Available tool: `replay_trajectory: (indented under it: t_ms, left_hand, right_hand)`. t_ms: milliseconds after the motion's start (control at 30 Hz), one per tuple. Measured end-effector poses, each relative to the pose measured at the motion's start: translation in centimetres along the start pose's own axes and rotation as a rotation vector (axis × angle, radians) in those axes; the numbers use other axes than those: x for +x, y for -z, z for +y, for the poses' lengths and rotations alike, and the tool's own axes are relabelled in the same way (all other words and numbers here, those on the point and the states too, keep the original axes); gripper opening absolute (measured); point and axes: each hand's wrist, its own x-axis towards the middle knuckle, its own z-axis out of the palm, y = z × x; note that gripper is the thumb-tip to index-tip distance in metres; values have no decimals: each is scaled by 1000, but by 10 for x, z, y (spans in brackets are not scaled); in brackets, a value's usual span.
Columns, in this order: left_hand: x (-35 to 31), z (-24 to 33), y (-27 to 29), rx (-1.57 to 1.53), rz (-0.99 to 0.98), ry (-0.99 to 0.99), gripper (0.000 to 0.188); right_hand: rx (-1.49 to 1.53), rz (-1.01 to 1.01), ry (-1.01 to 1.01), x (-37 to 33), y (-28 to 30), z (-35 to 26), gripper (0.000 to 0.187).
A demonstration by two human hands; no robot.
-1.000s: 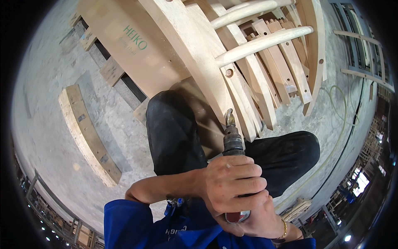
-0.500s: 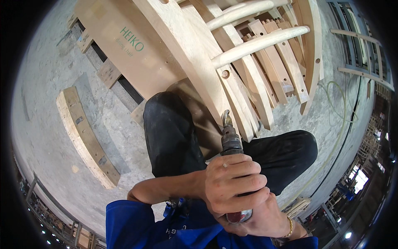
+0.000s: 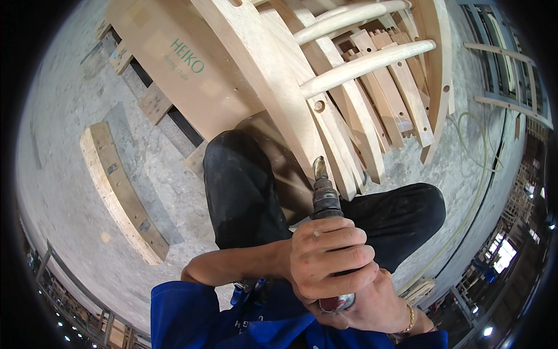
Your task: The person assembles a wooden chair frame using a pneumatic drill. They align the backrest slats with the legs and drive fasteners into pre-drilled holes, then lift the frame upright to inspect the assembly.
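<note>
Lower centre of the frame: both hands wrap a drill (image 3: 326,216) whose dark chuck and bit point up toward the frame's middle. The left hand (image 3: 331,256) lies on top, its fingers (image 3: 343,239) clamped together around the drill body. The right hand (image 3: 372,305) sits beneath and behind it, closed on the drill's rear end, with a gold bracelet (image 3: 410,320) at the wrist. The bit tip stands just beside the lower edge of a pale wooden chair frame (image 3: 273,75), which fills the upper centre; whether they touch cannot be told. A round hole (image 3: 319,106) shows in the frame above the bit. Black-trousered knees flank the drill. A curved wooden block (image 3: 119,189) lies on the concrete floor (image 3: 64,134) at left.
</note>
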Motion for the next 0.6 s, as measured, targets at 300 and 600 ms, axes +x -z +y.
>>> replay_trajectory:
  t_ms: [300,600]
  left_hand:
    - [-2,0,1,11,-16,-10,57]
    - [-4,0,-1,24,-25,-2,59]
  right_hand:
    - [-40,19,-52,-2,-4,-1,50]
    - [-63,-14,-10,4,2,0,56]
